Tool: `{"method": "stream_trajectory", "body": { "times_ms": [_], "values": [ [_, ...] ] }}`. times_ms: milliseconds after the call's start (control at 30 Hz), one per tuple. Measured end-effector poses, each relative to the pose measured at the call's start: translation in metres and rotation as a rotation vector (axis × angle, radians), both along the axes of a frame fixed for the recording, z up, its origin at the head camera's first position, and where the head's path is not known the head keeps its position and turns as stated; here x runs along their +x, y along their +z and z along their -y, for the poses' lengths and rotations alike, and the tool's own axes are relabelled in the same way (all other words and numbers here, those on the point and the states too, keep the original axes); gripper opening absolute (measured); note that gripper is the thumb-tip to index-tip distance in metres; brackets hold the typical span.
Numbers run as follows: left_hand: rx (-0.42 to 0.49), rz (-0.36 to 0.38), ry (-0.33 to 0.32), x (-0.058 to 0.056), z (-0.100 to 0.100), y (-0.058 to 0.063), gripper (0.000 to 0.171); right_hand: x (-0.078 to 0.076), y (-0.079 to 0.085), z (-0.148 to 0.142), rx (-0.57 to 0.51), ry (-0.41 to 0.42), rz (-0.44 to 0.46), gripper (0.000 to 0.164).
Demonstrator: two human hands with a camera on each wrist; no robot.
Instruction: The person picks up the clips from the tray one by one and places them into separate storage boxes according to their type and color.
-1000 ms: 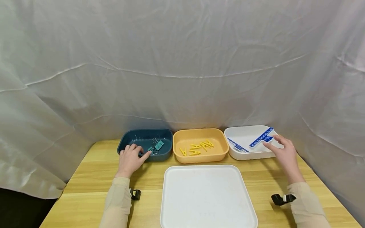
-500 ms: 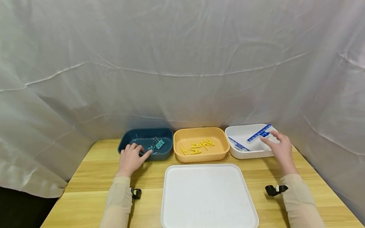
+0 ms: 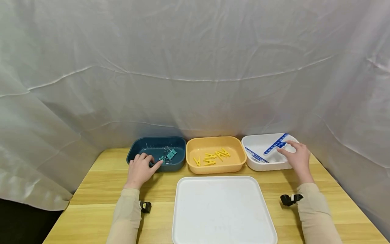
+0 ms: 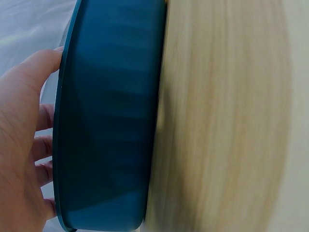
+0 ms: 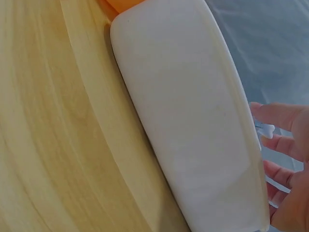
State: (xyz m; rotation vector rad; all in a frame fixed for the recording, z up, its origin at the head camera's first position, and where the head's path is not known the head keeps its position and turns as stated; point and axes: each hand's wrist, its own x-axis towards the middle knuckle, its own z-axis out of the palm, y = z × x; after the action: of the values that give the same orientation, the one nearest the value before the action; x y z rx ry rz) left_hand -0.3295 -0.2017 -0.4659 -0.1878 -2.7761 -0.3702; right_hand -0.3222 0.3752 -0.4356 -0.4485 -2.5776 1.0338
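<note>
My left hand (image 3: 141, 169) reaches over the near rim of the dark teal bin (image 3: 143, 144), fingers bent loosely and spread apart. Its thumb tip lies by a small teal binder clip (image 3: 161, 158), and a larger binder clip (image 3: 171, 154) lies just beyond. In the left wrist view, the bin's wall (image 4: 111, 116) hides the fingertips. My right hand (image 3: 300, 158) pinches a blue-and-white ruler-like strip (image 3: 275, 144) by its wider middle part, slanting over the white bin (image 3: 259, 139). A second such strip (image 3: 256, 155) rests in that bin. The right wrist view shows the right hand's fingers (image 5: 277, 116) beside the bin's rim.
Between the two bins stands an orange-yellow bin (image 3: 195, 144) with several yellow clothespins (image 3: 210, 162) inside. A white tray (image 3: 223, 210) lies in front on the wooden table (image 3: 155, 220). Grey cloth (image 3: 195, 105) hangs behind the bins.
My right hand and forearm have shifted left, and the strip in its fingers has moved a little left and away from me. My left hand has stayed in place at the teal bin.
</note>
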Motion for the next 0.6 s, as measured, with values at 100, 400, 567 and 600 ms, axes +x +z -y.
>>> {"method": "stream_trajectory", "body": {
  "times_ms": [100,400,567,600],
  "values": [
    [0.003,0.001,0.001,0.0006,0.0002,0.0004,0.043,-0.0030,-0.0020,-0.0015,0.066,0.025,-0.024,0.063],
    [0.018,-0.009,0.000,0.0003,0.0002,0.0004,0.045,-0.0077,-0.0061,-0.0028,0.194,0.032,0.025,0.058],
    [0.015,-0.001,0.000,0.0012,0.0001,0.0004,0.045,-0.0098,-0.0062,-0.0017,0.225,0.017,0.107,0.059],
    [0.014,-0.003,0.000,0.0017,0.0001,0.0006,0.045,-0.0100,-0.0060,-0.0011,0.230,0.017,0.118,0.059]
  ]
}}
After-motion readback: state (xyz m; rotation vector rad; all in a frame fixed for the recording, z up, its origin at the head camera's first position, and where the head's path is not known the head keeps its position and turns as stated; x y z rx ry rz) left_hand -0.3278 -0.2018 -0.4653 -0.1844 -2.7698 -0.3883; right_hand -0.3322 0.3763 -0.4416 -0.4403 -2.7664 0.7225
